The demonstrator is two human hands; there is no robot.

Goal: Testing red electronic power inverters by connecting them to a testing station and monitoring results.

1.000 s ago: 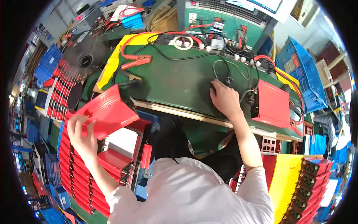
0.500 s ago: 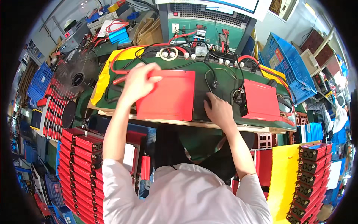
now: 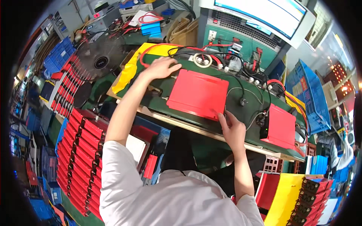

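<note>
A flat red rectangular unit (image 3: 199, 94) lies on the green bench top (image 3: 241, 113). My left hand (image 3: 163, 67) rests at its far left corner, fingers spread on the bench beside a red cable. My right hand (image 3: 232, 130) touches the unit's near right corner with the fingertips. Neither hand grips it. A second red unit (image 3: 281, 126) sits at the bench's right end with black leads plugged in.
Stacks of red units (image 3: 81, 158) stand on the left, more (image 3: 313, 199) at the lower right. A black fan (image 3: 102, 56), blue crates (image 3: 307, 94), a green test cabinet (image 3: 241, 35) under a monitor (image 3: 264, 13), and tangled red and black cables (image 3: 211, 56) ring the bench.
The red unit came from the left stack onto the bench and now lies flat. My left hand slid to its far left corner; my right hand moved to its near right corner.
</note>
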